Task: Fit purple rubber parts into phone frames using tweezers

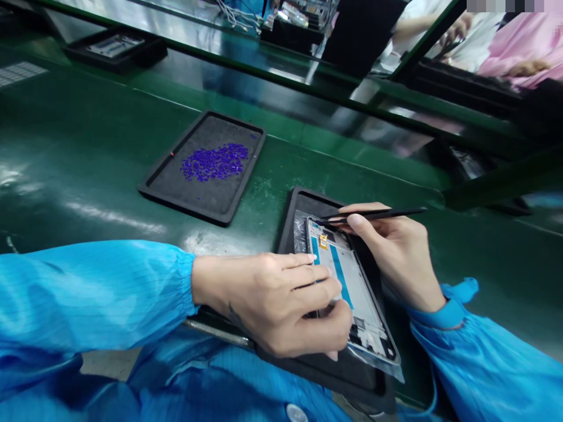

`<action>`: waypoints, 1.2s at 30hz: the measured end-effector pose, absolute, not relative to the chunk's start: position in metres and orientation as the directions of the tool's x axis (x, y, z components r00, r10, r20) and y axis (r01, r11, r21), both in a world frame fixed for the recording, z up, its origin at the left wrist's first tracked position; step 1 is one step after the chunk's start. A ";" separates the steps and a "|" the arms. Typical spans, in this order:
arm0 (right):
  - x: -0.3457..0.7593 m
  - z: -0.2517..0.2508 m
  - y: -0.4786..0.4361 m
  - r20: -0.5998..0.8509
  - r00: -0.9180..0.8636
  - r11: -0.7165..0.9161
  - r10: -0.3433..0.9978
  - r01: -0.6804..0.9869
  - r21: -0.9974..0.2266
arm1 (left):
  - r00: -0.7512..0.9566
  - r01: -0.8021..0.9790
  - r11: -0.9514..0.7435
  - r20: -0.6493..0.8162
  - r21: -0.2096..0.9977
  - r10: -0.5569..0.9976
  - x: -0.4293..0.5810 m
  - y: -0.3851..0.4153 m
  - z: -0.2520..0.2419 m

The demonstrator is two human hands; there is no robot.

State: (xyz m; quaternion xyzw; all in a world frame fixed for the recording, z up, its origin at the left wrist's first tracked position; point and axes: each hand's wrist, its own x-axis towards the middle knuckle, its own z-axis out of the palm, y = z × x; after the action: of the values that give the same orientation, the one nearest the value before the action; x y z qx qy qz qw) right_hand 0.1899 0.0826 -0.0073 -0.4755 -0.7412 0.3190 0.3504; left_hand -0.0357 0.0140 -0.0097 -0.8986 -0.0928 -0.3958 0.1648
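A silver phone frame (pixel 367 293) with blue adhesive strips and a small gold flex part (pixel 324 240) lies tilted on clear film in a black foam tray (pixel 301 202). My left hand (pixel 281 299) reaches across the frame's left side. Its fingers are curled onto the frame and hold it; the thumb is bent near the lower part. Pinched in my right hand (pixel 391 240) is a pair of black tweezers (pixel 387 213). Their tips point left, at the frame's top edge, where the exact contact is too small to make out.
Beyond my left hand, another black tray (pixel 167 196) holds many tiny purple pieces (pixel 215 162) on the green bench (pixel 105 146). A further tray (pixel 153 55) with a frame stands at the far left. A green rail (pixel 281 82) crosses behind. Co-workers' hands (pixel 457 29) show at upper right.
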 end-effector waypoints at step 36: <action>0.188 -0.005 0.081 0.249 -0.331 0.400 0.910 0.547 -0.736 | 0.664 0.302 -0.928 0.746 -0.219 0.040 -0.035 0.014 -0.011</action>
State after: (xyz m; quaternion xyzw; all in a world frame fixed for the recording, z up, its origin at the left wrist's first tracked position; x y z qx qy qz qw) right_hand 0.1880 0.0808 -0.0051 -0.4741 -0.7682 0.2744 0.3313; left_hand -0.0354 0.0141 -0.0107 -0.8973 -0.0952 -0.3985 0.1642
